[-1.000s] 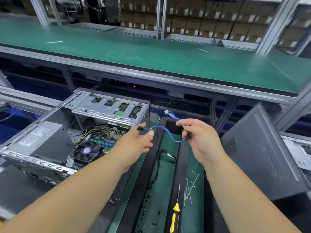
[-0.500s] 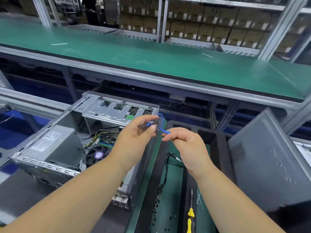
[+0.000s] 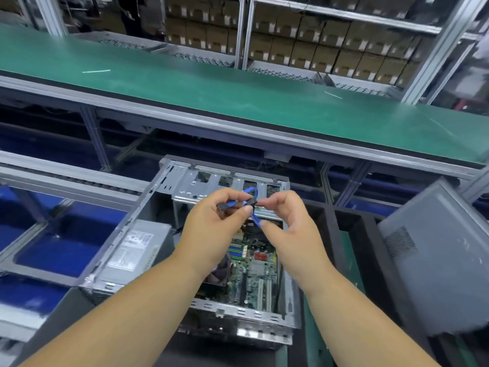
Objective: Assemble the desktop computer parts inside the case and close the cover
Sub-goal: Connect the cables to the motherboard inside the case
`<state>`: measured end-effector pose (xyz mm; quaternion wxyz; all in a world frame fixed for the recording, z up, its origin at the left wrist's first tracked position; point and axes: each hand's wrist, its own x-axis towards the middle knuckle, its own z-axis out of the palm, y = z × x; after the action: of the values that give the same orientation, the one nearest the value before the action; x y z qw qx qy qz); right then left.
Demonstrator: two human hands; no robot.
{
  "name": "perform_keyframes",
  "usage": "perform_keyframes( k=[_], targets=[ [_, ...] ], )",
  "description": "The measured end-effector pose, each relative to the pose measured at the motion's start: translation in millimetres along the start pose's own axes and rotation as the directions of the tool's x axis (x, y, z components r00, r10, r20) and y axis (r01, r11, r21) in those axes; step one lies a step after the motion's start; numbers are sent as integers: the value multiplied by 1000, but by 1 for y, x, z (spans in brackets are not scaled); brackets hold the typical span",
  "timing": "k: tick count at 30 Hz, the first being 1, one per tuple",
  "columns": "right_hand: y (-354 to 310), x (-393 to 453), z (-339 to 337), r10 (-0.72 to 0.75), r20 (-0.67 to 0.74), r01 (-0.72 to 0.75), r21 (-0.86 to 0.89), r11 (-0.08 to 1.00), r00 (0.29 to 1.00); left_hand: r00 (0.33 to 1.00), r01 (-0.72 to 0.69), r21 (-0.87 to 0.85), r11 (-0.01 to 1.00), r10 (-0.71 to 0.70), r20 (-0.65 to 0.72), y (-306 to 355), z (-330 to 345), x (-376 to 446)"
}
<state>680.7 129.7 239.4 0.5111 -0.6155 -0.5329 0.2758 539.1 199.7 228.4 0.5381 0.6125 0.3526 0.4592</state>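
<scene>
I see my two bare hands held up over the open grey metal computer case [image 3: 169, 221]. My left hand [image 3: 211, 229] has its fingers curled and pinches the thin blue flat cable [image 3: 252, 197] near one small black plug [image 3: 221, 207], which sticks out past my fingers. My right hand [image 3: 288, 221] also has curled fingers and pinches the same cable, close to the other black plug [image 3: 253, 202]. The two hands are just beside each other, and the cable makes a little loop above them and hangs down in a short bit between them.

The cable is up in the air, over the case and not touching it. Inside the case I can see the green circuit board [image 3: 254, 268] with slots, and a silver box-shaped power unit with a white label [image 3: 132, 250] on the left side. A silver metal drive rack with holes [image 3: 211, 184] sits at the far end of the case, behind my hands.

The grey metal side cover with a patch of small vent holes [image 3: 436, 260] leans tilted to the right of the case, well apart from my hands. Beyond the case is a long green work bench [image 3: 211, 86], and behind it are shelves with brown cardboard boxes [image 3: 317, 46].
</scene>
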Motion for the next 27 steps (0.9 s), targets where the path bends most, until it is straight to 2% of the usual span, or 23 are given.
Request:
perform_keyframes(
  k=[3,7,11,15,20,24,26,27],
  targets=[
    [-5,8,30,66,-71,-66,7,998,995,999,51,-3,999,-51,5,-8,-22,9],
    [-2,15,61,227,-152,-206,144,968,962,990,123,9,992,-123,74,-20,-46,16],
    [3,12,82,332,-209,-283,233,930,920,974,162,58,985,-169,153,-29,-63,22],
    [4,12,88,401,-247,-289,389,875,882,962,175,65,982,-185,202,-37,-72,27],
    [5,13,84,467,-205,-312,513,800,860,968,190,-9,982,-186,168,-37,-71,35],
    [10,14,83,467,-173,-300,568,766,867,939,263,-35,964,-247,241,-31,-55,36],
    [14,13,82,460,-192,-277,582,765,867,930,263,13,965,-257,262,-30,-50,35],
    [17,12,82,457,-211,-268,575,773,864,939,218,78,973,-231,255,-31,-49,36]
  ],
)
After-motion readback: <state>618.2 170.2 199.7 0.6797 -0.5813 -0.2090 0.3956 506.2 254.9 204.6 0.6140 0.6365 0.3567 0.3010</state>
